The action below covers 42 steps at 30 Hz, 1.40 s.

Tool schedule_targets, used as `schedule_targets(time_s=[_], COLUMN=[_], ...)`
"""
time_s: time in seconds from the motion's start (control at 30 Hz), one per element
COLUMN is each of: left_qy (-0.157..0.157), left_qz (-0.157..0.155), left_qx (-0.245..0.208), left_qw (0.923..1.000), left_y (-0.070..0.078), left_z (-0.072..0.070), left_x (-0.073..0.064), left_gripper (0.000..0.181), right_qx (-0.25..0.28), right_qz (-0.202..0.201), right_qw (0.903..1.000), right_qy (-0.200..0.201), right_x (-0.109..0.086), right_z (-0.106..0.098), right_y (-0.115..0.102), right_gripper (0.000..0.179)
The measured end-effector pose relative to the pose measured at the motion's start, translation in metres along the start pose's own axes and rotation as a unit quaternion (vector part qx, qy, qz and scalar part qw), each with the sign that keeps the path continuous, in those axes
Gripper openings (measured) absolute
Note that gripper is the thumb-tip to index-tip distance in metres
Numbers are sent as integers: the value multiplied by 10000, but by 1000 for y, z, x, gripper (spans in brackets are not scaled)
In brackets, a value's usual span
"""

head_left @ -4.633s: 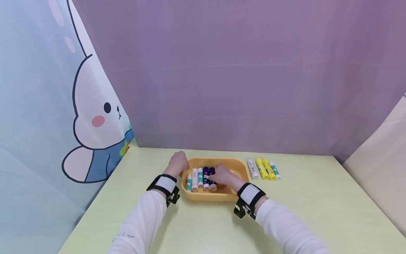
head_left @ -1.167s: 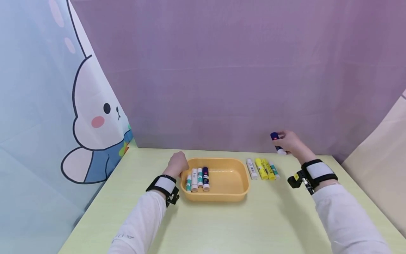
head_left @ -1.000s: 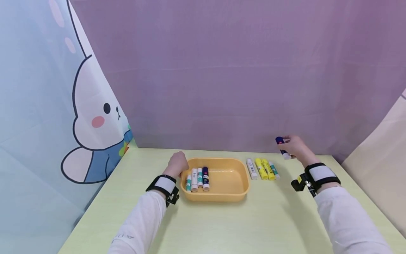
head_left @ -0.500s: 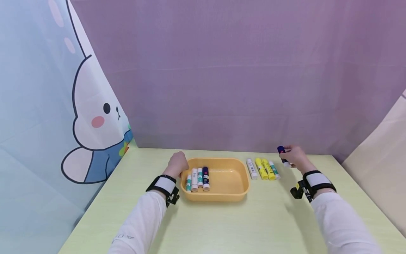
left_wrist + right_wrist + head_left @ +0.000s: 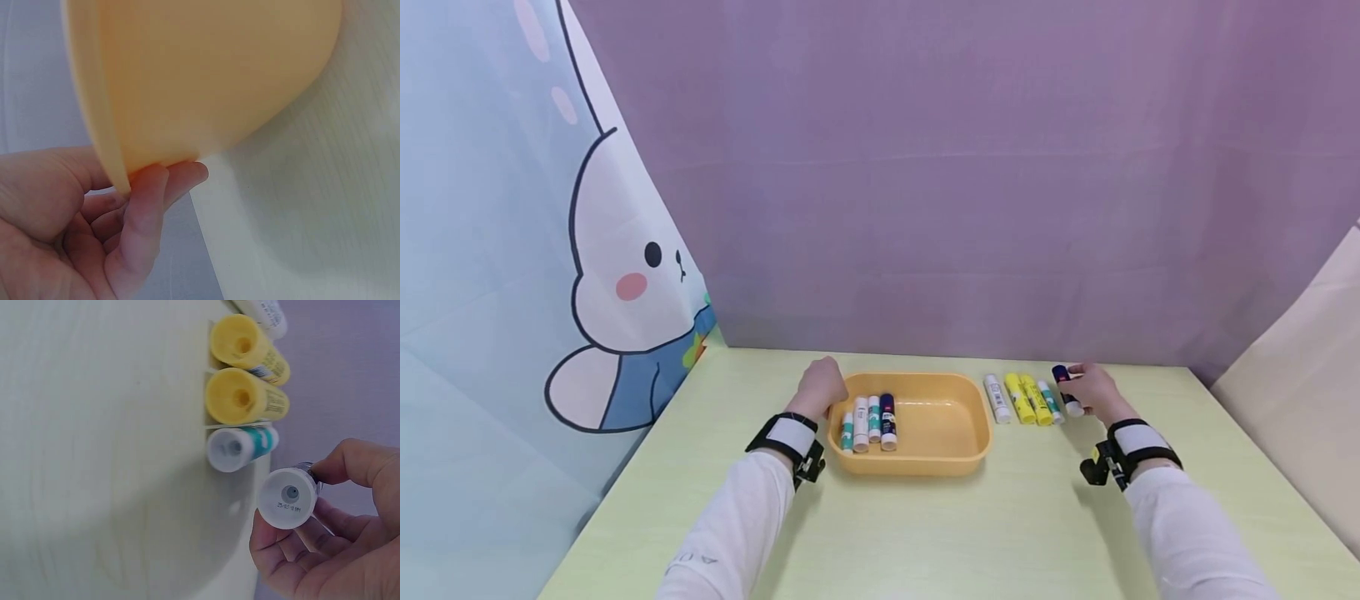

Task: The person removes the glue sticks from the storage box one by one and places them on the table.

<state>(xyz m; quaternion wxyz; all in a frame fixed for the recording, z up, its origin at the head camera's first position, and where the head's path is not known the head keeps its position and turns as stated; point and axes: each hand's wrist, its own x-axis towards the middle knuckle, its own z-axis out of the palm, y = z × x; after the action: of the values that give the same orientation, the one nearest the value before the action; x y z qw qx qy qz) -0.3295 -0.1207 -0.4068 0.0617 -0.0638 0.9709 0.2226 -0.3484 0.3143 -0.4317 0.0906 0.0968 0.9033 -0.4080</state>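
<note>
My left hand [image 5: 822,385] grips the left rim of the yellow-orange tray [image 5: 955,460]. In the left wrist view its thumb and fingers [image 5: 144,219] pinch the tray's edge. My right hand [image 5: 1096,389] holds a dark blue glue stick [image 5: 1067,390] with a white base, at the right end of a row of glue sticks. In the right wrist view thumb and fingers hold it at its sides, the white end [image 5: 284,512] facing the camera. Just left of it lies a small white and green glue stick [image 5: 1050,402]. Whether the held stick touches the table cannot be told.
Along the row lie two yellow glue sticks [image 5: 1028,400] and a white one [image 5: 997,398]. Inside the tray's left half are two green and white sticks [image 5: 874,419], a white one [image 5: 861,425] and a dark blue one [image 5: 888,422]. A purple curtain [image 5: 955,183] hangs behind the table.
A dark blue glue stick has left the tray in my right hand and moved over to the right of the row, lowering towards the table. My left hand has stayed on the tray rim.
</note>
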Motion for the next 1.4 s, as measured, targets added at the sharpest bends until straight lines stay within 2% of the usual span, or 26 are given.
schedule_targets(time_s=[0.43,1.0,1.4], left_qy=[-2,-8,-7], left_qz=[-46,4,-1], left_qx=[-112,-129,-96], left_qw=[9999,9999,10000], left_y=[2,-1,-1], left_z=[-2,-3,-3], left_x=[-2,-2,-2], left_gripper=[10,9,10], right_qx=[-437,-763,-741], right_qz=[218,-27,-195], right_qw=[9988,9969,9969], right_qy=[58,161,148], right_x=[-3,-2,-8], right_z=[5,17,18], right_y=[10,7,5], right_gripper=[53,53,53])
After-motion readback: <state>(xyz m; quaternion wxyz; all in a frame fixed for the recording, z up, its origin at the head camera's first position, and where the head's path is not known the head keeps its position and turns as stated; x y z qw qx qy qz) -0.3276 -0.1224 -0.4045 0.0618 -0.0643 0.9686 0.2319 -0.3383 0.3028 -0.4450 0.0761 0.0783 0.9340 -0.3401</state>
